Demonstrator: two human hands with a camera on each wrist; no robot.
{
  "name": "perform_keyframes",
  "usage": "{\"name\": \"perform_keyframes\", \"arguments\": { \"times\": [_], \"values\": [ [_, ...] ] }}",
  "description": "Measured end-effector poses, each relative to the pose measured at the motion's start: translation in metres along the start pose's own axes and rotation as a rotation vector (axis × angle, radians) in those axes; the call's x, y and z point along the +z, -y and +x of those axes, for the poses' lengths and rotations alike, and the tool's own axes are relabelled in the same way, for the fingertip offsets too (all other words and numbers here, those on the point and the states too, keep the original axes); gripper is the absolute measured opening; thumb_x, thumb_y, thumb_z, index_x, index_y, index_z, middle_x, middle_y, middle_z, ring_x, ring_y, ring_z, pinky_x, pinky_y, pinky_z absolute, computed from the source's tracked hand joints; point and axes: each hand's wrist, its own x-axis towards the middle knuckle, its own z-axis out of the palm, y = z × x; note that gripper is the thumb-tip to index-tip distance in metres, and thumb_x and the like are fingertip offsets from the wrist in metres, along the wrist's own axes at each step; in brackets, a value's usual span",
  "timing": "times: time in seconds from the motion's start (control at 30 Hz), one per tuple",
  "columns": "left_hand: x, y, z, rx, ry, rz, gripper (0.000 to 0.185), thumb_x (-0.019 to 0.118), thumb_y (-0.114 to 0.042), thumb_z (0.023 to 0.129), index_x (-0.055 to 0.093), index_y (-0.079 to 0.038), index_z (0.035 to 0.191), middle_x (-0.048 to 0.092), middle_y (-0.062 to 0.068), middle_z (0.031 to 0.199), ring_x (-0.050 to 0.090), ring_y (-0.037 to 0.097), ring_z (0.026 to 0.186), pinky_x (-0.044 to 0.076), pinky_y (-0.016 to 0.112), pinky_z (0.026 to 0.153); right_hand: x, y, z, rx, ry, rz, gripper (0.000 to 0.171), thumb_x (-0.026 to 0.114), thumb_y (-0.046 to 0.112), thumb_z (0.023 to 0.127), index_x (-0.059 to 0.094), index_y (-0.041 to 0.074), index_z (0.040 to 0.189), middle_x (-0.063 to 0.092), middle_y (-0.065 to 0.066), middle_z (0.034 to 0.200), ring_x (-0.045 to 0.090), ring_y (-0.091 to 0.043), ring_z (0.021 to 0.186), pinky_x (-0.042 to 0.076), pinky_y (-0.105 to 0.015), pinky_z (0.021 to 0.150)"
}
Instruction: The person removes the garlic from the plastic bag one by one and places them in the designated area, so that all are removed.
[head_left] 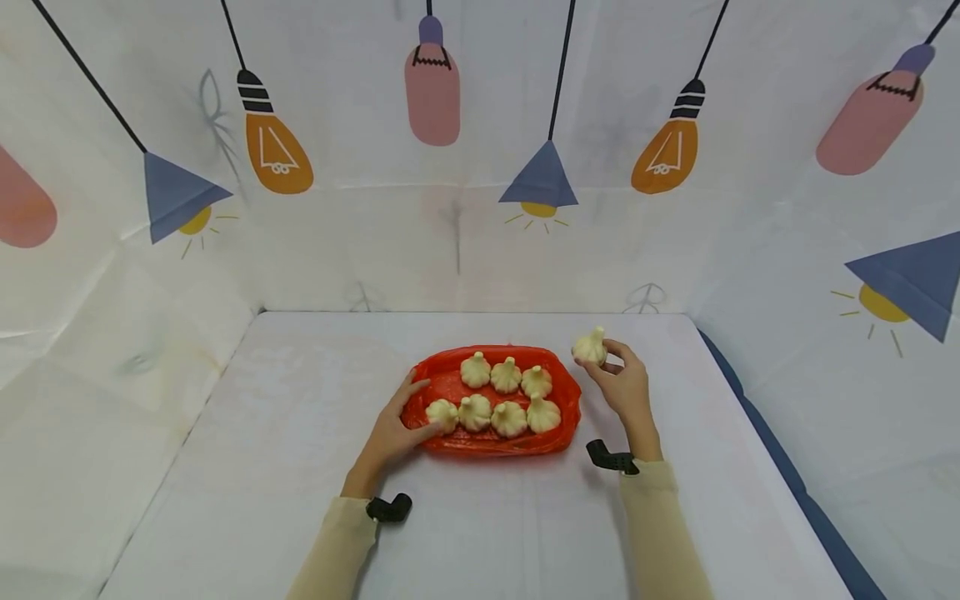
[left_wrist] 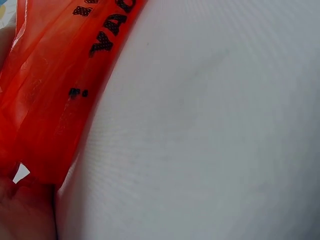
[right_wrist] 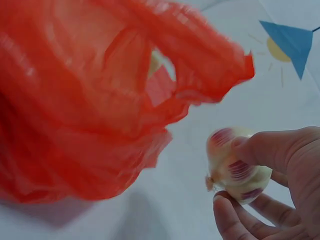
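Observation:
A red plastic bag point(head_left: 442, 360) lines a shallow tray, with garlic bulbs point(head_left: 475, 412) set in two rows inside. On the tray's left end, my left hand point(head_left: 400, 427) holds the edge, its thumb beside the front-left bulb. Crumpled red plastic point(left_wrist: 60, 100) with black print fills the left of the left wrist view, part of that hand low in the corner. Just off the tray's right end, my right hand point(head_left: 628, 390) pinches one garlic bulb point(head_left: 589, 347) between thumb and fingers, stem upward. In the right wrist view, purple streaks mark this bulb point(right_wrist: 234, 167).
The tray rests on a white-covered table point(head_left: 300, 375). White sheet walls point(head_left: 480, 242) printed with lamps and bulbs stand behind and on both sides. A dark blue strip point(head_left: 772, 450) runs along the right edge. A black wrist mount point(head_left: 611, 458) sits on each forearm.

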Motion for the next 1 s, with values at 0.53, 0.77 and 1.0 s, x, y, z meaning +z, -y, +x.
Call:
{"name": "perform_keyframes", "arguments": {
  "times": [0.53, 0.77, 1.0],
  "values": [
    [0.002, -0.003, -0.003, -0.047, -0.011, -0.001, 0.087, 0.088, -0.046, 0.078, 0.048, -0.026, 0.153, 0.018, -0.007, 0.173, 0.015, 0.029, 0.160, 0.020, 0.060, 0.126, 0.004, -0.042, -0.004, 0.132, 0.024, -0.011, 0.063, 0.076, 0.026, 0.094, 0.051, 0.000, 0.146, 0.053, -0.025, 0.145, 0.065, -0.042, 0.121, 0.051, -0.008, 0.075],
    [0.002, -0.004, -0.004, -0.058, -0.013, 0.003, 0.086, 0.088, -0.046, 0.078, 0.048, -0.028, 0.152, 0.018, -0.008, 0.172, 0.016, 0.029, 0.160, 0.020, 0.060, 0.126, 0.009, -0.047, -0.003, 0.152, 0.004, -0.053, 0.067, 0.076, 0.033, 0.094, 0.050, 0.002, 0.147, 0.053, -0.024, 0.147, 0.063, -0.040, 0.124, 0.053, -0.045, 0.106],
    [0.003, -0.004, -0.005, -0.049, -0.016, 0.006, 0.086, 0.087, -0.046, 0.079, 0.048, -0.025, 0.153, 0.019, -0.007, 0.172, 0.016, 0.031, 0.160, 0.021, 0.061, 0.125, 0.013, -0.047, 0.001, 0.131, -0.001, -0.046, 0.066, 0.077, 0.029, 0.093, 0.051, 0.001, 0.147, 0.055, -0.023, 0.146, 0.064, -0.039, 0.124, 0.054, -0.045, 0.105]
  ]
}}
